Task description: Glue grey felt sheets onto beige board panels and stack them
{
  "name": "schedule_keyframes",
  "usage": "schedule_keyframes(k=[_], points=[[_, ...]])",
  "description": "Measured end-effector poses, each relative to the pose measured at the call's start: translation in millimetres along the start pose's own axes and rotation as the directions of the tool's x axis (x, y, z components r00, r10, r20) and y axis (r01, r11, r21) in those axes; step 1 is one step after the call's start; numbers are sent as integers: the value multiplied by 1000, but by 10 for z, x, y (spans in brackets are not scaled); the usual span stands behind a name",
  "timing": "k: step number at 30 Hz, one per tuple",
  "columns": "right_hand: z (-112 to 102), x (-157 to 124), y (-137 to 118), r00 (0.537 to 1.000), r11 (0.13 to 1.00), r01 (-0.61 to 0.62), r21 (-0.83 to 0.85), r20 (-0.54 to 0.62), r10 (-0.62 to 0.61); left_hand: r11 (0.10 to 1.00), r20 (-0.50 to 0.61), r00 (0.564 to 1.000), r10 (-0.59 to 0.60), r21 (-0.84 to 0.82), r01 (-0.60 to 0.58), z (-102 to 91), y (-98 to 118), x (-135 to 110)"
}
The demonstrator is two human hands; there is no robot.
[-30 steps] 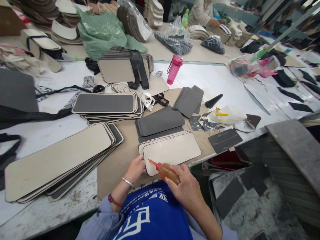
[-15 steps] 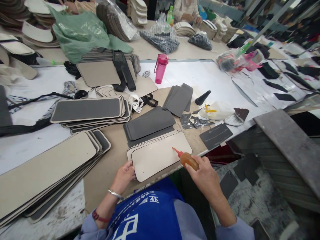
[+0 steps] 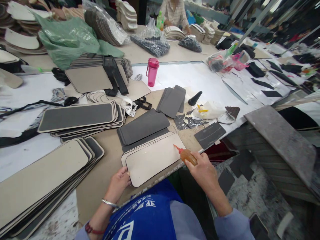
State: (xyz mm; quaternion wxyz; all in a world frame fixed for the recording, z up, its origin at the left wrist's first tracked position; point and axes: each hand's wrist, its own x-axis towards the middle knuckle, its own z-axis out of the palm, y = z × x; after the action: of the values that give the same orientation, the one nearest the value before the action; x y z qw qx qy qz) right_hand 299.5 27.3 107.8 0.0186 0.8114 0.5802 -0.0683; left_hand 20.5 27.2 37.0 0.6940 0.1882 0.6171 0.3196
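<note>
My right hand [image 3: 203, 171] is closed round a small amber glue bottle [image 3: 187, 155] with a red nozzle, whose tip touches the right end of a beige rounded board [image 3: 152, 160]. That board tops a small stack at the table's front edge. My left hand [image 3: 119, 182] pinches the board's left end with curled fingers. Just behind the stack lies a pile of grey sheets [image 3: 143, 126].
Large stacks of beige and grey boards [image 3: 47, 173] [image 3: 80, 116] lie to the left. A pink bottle [image 3: 152, 71], a black cone [image 3: 195, 98], scraps and a white bag [image 3: 210, 110] sit further back. Another person [image 3: 175, 13] works at the far table. A grey slab [image 3: 280, 136] stands to the right.
My right hand has carried the glue bottle from the board's left end to its right end. The left hand stays on the left end. The view has shifted rightward.
</note>
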Motion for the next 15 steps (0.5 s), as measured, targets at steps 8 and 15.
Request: schedule_keyframes(k=[8, 15], points=[[78, -517, -641, 947, 933, 204, 295, 183, -265, 1000, 14, 1000, 21, -20, -21, -23, -71, 56], [154, -555, -675, 946, 929, 198, 312, 188, -265, 997, 28, 998, 54, -57, -53, -45, -130, 104]])
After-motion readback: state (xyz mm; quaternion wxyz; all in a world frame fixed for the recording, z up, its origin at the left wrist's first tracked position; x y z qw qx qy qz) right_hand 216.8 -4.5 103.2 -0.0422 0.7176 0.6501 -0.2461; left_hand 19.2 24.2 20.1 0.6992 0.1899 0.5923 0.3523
